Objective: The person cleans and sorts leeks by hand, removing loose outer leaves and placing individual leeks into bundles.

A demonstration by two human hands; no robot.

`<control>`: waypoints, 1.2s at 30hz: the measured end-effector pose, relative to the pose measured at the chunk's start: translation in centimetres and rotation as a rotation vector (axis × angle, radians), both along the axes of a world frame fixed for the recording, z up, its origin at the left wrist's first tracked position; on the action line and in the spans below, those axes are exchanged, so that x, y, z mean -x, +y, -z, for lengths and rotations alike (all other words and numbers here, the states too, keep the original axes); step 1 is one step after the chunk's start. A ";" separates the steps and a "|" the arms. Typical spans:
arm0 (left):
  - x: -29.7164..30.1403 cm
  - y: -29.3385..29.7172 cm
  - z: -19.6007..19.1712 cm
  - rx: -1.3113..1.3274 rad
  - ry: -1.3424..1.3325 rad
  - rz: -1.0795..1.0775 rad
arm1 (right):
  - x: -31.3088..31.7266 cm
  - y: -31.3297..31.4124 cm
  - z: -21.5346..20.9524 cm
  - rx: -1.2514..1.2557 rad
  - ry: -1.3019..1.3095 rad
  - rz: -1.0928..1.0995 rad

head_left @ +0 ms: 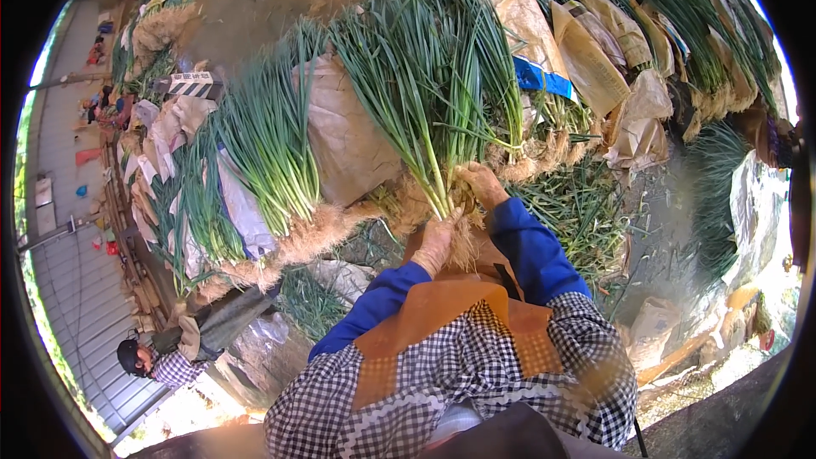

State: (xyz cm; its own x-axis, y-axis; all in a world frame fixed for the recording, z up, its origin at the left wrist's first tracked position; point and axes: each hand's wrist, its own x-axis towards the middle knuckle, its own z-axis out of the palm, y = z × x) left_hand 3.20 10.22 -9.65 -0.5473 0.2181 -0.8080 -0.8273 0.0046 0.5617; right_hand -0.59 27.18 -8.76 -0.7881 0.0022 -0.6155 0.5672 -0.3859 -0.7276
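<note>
Low in front of me, my left hand [435,243] is closed round the pale lower stalks of a few green onions [431,160]. Their stringy roots [463,245] hang down between my two hands. My right hand [483,184] is a little higher and to the right, its fingers bent in against the stalk bases; exactly what they pinch is partly hidden. Behind the hands, a thick heap of green onions [399,51] leans away from me with the leaves pointing to the far side. Blue sleeves cover both my forearms, and an orange-brown apron [455,306] lies across my lap.
To the left, more green onions [270,127] lie between brown paper sacks [344,132]. Further sacks [591,55] and bunches line the right. Loose leaf trimmings [574,212] cover the ground at my right. Another person [161,353] is at the far lower left.
</note>
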 end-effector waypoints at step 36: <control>1.6 -0.5 -0.6 -0.120 -0.058 -0.032 | -5.3 4.0 -0.5 -1.046 0.238 -0.529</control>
